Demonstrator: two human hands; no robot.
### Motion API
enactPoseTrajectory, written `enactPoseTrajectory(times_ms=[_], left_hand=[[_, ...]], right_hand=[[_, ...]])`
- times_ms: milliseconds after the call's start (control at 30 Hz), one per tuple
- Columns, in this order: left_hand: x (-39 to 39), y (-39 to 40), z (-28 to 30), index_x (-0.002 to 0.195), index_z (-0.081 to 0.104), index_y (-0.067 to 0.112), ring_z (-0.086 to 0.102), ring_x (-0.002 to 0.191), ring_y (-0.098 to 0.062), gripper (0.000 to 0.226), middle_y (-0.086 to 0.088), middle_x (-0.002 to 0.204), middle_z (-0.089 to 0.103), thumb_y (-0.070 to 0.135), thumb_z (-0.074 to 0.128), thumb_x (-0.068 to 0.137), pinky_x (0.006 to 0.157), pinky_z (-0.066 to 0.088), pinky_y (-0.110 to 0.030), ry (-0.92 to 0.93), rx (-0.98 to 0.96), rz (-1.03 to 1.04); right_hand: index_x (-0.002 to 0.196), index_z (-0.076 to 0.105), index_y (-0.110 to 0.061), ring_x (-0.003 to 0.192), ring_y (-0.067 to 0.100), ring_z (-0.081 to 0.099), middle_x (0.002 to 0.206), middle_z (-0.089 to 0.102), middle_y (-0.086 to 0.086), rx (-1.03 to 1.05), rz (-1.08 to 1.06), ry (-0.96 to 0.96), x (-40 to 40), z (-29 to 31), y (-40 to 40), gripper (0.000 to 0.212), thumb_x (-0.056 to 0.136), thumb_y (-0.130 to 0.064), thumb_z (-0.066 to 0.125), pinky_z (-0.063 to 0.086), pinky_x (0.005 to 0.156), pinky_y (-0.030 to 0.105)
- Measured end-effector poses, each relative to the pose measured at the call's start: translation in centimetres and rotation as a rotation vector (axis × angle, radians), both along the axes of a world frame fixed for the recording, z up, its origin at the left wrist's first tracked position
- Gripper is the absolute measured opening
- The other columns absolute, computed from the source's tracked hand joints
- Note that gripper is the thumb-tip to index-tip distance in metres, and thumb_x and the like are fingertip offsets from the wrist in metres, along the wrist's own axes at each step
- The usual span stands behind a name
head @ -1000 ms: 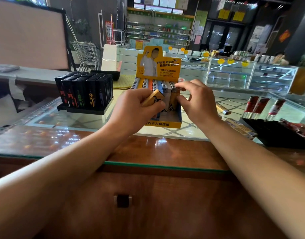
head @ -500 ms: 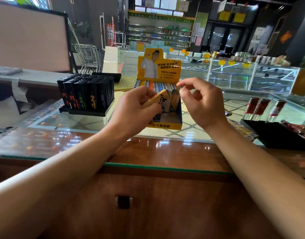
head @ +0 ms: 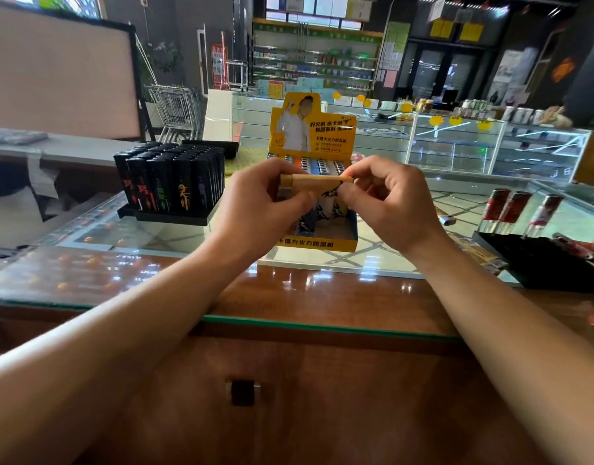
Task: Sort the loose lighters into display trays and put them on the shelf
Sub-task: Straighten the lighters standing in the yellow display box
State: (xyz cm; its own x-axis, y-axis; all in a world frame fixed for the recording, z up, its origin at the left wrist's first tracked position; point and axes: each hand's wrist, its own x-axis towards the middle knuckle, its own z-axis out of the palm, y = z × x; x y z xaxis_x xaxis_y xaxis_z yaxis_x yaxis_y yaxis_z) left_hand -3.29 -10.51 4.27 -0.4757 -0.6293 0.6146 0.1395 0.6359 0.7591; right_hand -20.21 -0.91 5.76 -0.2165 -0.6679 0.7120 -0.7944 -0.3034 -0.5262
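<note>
Fingers (head: 351, 193) of both my hands — pinching one tan lighter (head: 314, 180) level above the yellow display tray (head: 317, 244); sorting step; next, I upend and slot it.

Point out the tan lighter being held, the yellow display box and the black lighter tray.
tan lighter (head: 314, 180): head view, middle of its body.
yellow display box (head: 317, 244): head view, front wall.
black lighter tray (head: 174, 217): head view, front rim.
</note>
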Motion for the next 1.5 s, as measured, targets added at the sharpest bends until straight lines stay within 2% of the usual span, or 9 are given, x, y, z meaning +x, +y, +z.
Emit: enactPoseTrajectory(times_ms=[133,300,533,633,733,933,1067,1233,1500], left_hand=[[0.1,-0.1,0.1,0.091,0.071,0.011,0.065,0.063,-0.018,0.008,-0.003,0.075,0.071,0.008,0.075,0.084,0.060,0.057,-0.042,0.092,0.039,-0.044],[0.0,0.3,0.1,0.094,0.069,0.014,0.073,0.075,-0.013,0.009,0.001,0.085,0.077,0.006,0.069,0.090,0.064,0.057,-0.028,0.121,0.069,-0.130],[-0.4,0.3,-0.3,0.099,0.070,0.016,0.071,0.080,-0.023,0.008,-0.002,0.088,0.072,0.019,0.065,0.095,0.067,0.060,-0.050,-0.026,-0.026,-0.092],[-0.5,0.7,-0.3,0.101,0.070,0.017,0.072,0.076,-0.018,0.010,-0.001,0.088,0.070,0.023,0.066,0.094,0.059,0.061,-0.043,-0.094,-0.003,-0.110],[-0.5,0.8,-0.4,0.097,0.070,0.018,0.073,0.072,-0.021,0.007,-0.004,0.087,0.070,0.022,0.069,0.091,0.053,0.060,-0.037,-0.139,0.011,-0.108],[-0.3,1.0,-0.3,0.093,0.073,0.018,0.073,0.069,-0.019,0.006,-0.004,0.084,0.074,0.020,0.074,0.087,0.055,0.061,-0.034,-0.146,-0.029,-0.078],[-0.4,0.9,-0.3,0.088,0.072,0.025,0.072,0.065,-0.011,0.013,0.005,0.076,0.074,0.016,0.079,0.082,0.058,0.059,-0.029,-0.095,-0.030,-0.015],[0.1,1.0,-0.2,0.094,0.072,0.024,0.068,0.071,-0.006,0.015,0.015,0.078,0.069,0.019,0.077,0.081,0.065,0.061,-0.037,-0.025,-0.203,0.192],[0.0,1.4,0.2,0.113,0.071,0.016,0.058,0.110,-0.020,0.036,0.003,0.113,0.071,0.034,0.067,0.082,0.091,0.038,-0.026,-0.190,-0.582,0.351]], right_hand=[[0.083,0.071,-0.015,0.055,0.007,0.055,0.067,0.065,-0.003,0.115,0.060,0.015,0.1,-0.2,0.0,0.008,0.085,-0.023,0.073,0.044,0.051,0.021],[0.082,0.075,-0.013,0.059,0.013,0.063,0.068,0.069,-0.003,0.218,0.111,0.062,0.2,-0.5,-0.2,0.013,0.083,-0.025,0.078,0.048,0.053,0.023],[0.090,0.072,-0.017,0.061,0.009,0.055,0.073,0.065,-0.002,0.022,0.046,-0.017,0.0,0.0,0.1,0.010,0.086,-0.026,0.069,0.048,0.054,0.026],[0.097,0.071,-0.021,0.061,0.020,0.057,0.075,0.066,0.001,-0.024,0.058,-0.019,0.2,0.1,0.1,0.012,0.086,-0.025,0.069,0.049,0.054,0.032],[0.100,0.071,-0.024,0.056,0.011,0.052,0.074,0.064,-0.006,-0.024,0.060,0.020,0.2,0.2,0.2,0.016,0.084,-0.027,0.069,0.048,0.052,0.033],[0.101,0.071,-0.023,0.056,0.006,0.054,0.081,0.066,-0.013,-0.004,0.055,0.003,0.2,0.1,0.0,0.019,0.083,-0.024,0.070,0.046,0.054,0.021],[0.094,0.070,-0.021,0.054,0.010,0.059,0.077,0.070,-0.005,-0.092,0.063,-0.137,0.1,0.4,0.2,0.010,0.084,-0.018,0.069,0.050,0.051,0.027],[0.092,0.068,-0.018,0.057,0.009,0.056,0.078,0.068,-0.001,-0.247,-0.036,-0.238,-1.5,0.5,0.2,0.008,0.085,-0.016,0.066,0.045,0.054,0.023],[0.102,0.069,-0.021,0.050,0.004,0.052,0.074,0.058,-0.023,-0.098,-0.233,0.043,-2.4,-0.6,-0.6,0.013,0.088,-0.019,0.068,0.034,0.050,0.007]])
